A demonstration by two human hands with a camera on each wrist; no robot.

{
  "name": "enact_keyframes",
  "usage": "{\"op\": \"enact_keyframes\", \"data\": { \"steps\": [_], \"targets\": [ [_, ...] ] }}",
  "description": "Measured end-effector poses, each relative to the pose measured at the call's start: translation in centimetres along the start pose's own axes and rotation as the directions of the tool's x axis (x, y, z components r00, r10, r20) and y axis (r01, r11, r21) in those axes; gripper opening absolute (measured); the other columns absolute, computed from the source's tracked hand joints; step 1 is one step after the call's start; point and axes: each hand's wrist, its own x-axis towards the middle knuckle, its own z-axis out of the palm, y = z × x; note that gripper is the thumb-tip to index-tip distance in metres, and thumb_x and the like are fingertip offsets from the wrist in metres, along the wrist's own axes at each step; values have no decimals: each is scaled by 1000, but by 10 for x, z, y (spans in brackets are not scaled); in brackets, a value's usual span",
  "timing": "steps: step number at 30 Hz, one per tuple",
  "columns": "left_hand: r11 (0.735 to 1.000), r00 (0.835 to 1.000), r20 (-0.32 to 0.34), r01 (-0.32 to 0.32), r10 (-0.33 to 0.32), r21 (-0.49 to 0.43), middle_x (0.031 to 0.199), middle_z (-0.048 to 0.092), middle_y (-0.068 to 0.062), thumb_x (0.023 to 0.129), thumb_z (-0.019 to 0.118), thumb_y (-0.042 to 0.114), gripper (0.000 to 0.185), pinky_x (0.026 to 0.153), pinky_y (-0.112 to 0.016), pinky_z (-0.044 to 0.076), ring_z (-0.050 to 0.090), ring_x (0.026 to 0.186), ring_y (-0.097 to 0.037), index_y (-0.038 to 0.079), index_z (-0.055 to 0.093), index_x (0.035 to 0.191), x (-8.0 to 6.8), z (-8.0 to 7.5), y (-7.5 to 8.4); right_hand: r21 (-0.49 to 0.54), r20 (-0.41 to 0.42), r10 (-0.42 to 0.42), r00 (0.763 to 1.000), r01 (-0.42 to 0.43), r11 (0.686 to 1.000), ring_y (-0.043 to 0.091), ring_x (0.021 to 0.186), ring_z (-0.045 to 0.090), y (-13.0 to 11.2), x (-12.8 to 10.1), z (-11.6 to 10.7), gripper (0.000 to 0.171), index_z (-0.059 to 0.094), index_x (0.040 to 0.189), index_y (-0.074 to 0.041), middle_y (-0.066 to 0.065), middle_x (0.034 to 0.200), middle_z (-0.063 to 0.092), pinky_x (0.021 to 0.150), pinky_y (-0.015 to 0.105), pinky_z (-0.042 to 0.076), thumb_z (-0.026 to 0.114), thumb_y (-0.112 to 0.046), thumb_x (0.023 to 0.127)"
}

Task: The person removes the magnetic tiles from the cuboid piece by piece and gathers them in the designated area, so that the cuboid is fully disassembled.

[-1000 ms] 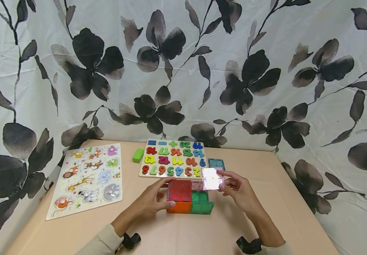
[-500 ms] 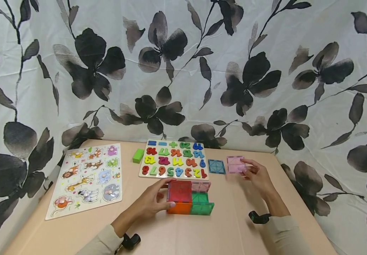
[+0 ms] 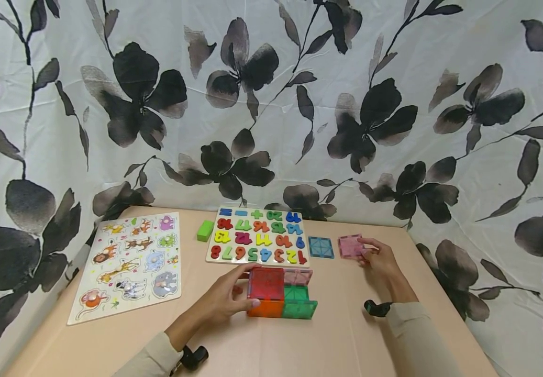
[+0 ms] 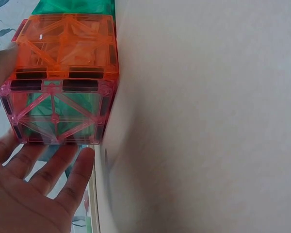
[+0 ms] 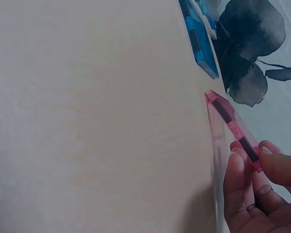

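My left hand [image 3: 224, 297] grips the left part of a structure of clear magnetic tiles, thumb at the front and fingers behind. The structure has a red tile [image 3: 265, 283] on top, an orange tile [image 3: 265, 308] in front, and green tiles [image 3: 299, 308] forming a lower, open-topped section at right. A pink tile [image 4: 54, 114] closes its left end in the left wrist view. Further right, my right hand [image 3: 381, 262] pinches a pink magnetic tile [image 3: 349, 246] between thumb and fingers. In the right wrist view that tile [image 5: 235, 131] is tilted, one edge close to the table.
A blue magnetic tile [image 3: 321, 247] lies flat left of the pink one. Behind the structure is a number puzzle board [image 3: 251, 263], with a green block [image 3: 204, 230] beside it. An animal puzzle board [image 3: 82, 312] lies at left. A floral curtain [image 3: 295, 120] hangs behind the table.
My right hand has carried the pink tile from above the structure to the right, past the blue tile, and lowered it toward the table. My left hand has stayed on the structure.
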Motion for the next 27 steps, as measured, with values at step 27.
{"op": "enact_keyframes", "data": {
  "steps": [27],
  "targets": [
    [1000,1000,18,-10,10,-7,152,43,4,85,79,36,80,112,-59,40,46,139,-33,27,35,152,2,0,-4,-296,179,-263,948,307,904,16,95,66,-71,-110,48,32,67,122,-31,-6,120,70,79,25,58,74,-31,90]
  ]
}}
